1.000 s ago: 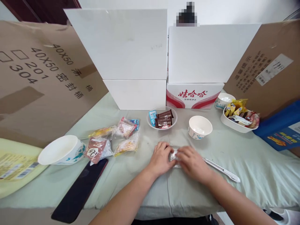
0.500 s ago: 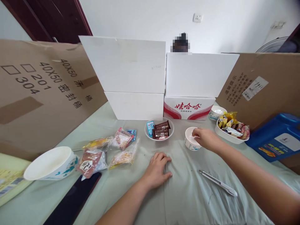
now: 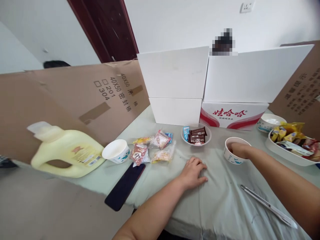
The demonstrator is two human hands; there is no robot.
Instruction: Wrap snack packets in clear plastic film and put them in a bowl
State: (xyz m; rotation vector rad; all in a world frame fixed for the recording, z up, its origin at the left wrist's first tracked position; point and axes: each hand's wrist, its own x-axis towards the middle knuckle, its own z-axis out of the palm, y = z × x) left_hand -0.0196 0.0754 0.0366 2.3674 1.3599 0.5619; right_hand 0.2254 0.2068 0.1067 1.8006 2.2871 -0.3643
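My left hand (image 3: 193, 174) lies palm down on the cloth with its fingers spread, holding nothing. My right hand (image 3: 239, 151) reaches down into a small white paper bowl (image 3: 236, 159) with a blue pattern; the bowl's wall hides the fingertips. Between and beyond my hands stands a clear plastic bowl (image 3: 209, 139) with dark brown wrapped bars (image 3: 197, 138) and a blue packet (image 3: 186, 132). Left of it, several wrapped snacks (image 3: 161, 155) lie in a loose group. A white pen-like tool (image 3: 267, 204) rests in front of my right forearm.
At left are a white paper bowl (image 3: 116, 151), a black phone (image 3: 125, 186) near the table edge and a pale yellow jug (image 3: 72, 146). At right stand a filled snack dish (image 3: 282, 149) and another bowl (image 3: 265, 125). White boxes (image 3: 177, 80) and cardboard (image 3: 75, 93) wall the back.
The view has swung to the left, showing the whole jug and the floor. My right hand has dropped from the paper bowl's rim deeper inside it. My left hand stays on the cloth.
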